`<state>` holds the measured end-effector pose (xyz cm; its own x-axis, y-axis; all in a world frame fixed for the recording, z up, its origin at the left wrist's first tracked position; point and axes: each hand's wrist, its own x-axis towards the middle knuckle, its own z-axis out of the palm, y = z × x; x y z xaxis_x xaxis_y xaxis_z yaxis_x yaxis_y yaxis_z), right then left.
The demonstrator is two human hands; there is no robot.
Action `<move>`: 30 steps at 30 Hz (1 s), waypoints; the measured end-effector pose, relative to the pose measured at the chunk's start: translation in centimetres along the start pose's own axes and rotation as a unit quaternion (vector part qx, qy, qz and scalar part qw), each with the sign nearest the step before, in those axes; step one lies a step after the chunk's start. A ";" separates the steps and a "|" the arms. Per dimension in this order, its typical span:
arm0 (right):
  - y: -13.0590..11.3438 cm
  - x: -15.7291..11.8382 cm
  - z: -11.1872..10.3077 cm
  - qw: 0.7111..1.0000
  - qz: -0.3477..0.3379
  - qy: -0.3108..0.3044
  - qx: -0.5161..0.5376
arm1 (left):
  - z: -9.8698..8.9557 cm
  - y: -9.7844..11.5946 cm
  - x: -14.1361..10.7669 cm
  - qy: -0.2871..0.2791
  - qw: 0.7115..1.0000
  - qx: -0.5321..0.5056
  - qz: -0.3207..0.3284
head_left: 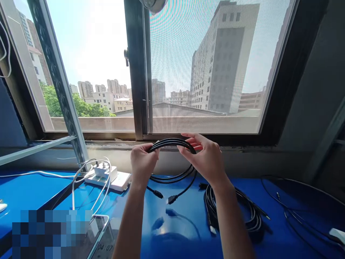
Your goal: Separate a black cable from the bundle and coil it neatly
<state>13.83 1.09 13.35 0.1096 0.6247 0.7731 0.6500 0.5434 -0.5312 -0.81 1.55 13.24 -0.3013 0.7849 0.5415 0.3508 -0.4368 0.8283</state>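
The left hand [143,158] is gripping a black cable coil [172,141], pinching the left end of its top arc between thumb and fingers. The right hand [209,158] is reaching around the arc's other end, its thumb in front and its fingers spreading behind; whether it is gripping firmly, the view is not showing.

The coil is lying directly between the two hands, above the desk [199,248] and toward its far edge. Its upper strands are running from hand to hand, so the long way of the arc is going left to right, and neither hand is clearly nearer. The lower loops are sagging beneath, swinging closer to the right hand's side. Below them two cable ends are hanging, the left plug [158,194] and the right plug [171,199], pointing toward each other with a small gap between.

A second coil [210,203] is resting on the desk, partly hidden behind the right forearm. A white power strip [122,182] is sitting by the far edge, left of the hands, and a loose cable [292,212] is trailing toward the right edge.
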 end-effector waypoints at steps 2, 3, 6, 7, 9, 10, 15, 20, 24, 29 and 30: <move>-0.4 -0.1 0.4 0.998 -0.011 -0.033 0.044 | 0.1 0.4 -0.5 0.012 0.999 0.022 0.041; -0.5 -0.2 0.5 0.996 -0.009 -0.054 0.074 | 0.1 0.5 -0.8 0.019 0.998 0.025 0.063; -0.6 -0.4 0.1 0.969 0.024 -0.153 0.194 | 0.3 0.7 -1.1 0.034 0.994 0.016 0.100; -0.5 -0.4 -0.2 0.952 0.033 -0.188 0.237 | 0.4 0.8 -1.1 0.035 0.994 0.004 0.100; -0.6 -0.5 -0.9 0.924 0.039 -0.227 0.304 | 0.6 0.9 -1.0 0.033 0.995 -0.036 0.086; -0.6 -0.6 -1.2 0.917 0.037 -0.228 0.324 | 0.7 1.0 -0.9 0.032 0.995 -0.059 0.075; -1.5 -1.0 -2.4 0.922 0.046 -0.172 0.343 | 1.4 0.9 -0.6 -0.010 0.991 -0.129 0.018; -2.3 -1.2 -3.4 0.937 0.079 -0.096 0.328 | 2.5 0.0 -0.5 -0.036 0.980 -0.185 -0.066; -2.6 -1.0 -3.7 0.942 0.100 -0.005 0.320 | 3.0 -0.3 -0.4 -0.078 0.967 -0.208 -0.123; -2.7 -0.8 -3.4 0.920 0.118 0.119 0.353 | 2.8 0.0 -0.5 -0.153 0.958 -0.175 -0.167; -2.9 -0.8 -3.2 0.917 0.119 0.136 0.356 | 2.8 -0.1 -0.5 -0.168 0.956 -0.162 -0.179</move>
<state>14.27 -2.80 15.38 0.4301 0.6627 0.6131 -0.0617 0.6991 -0.7124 1.76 2.41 12.50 -0.0294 0.9825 0.1840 -0.0297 -0.1849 0.9823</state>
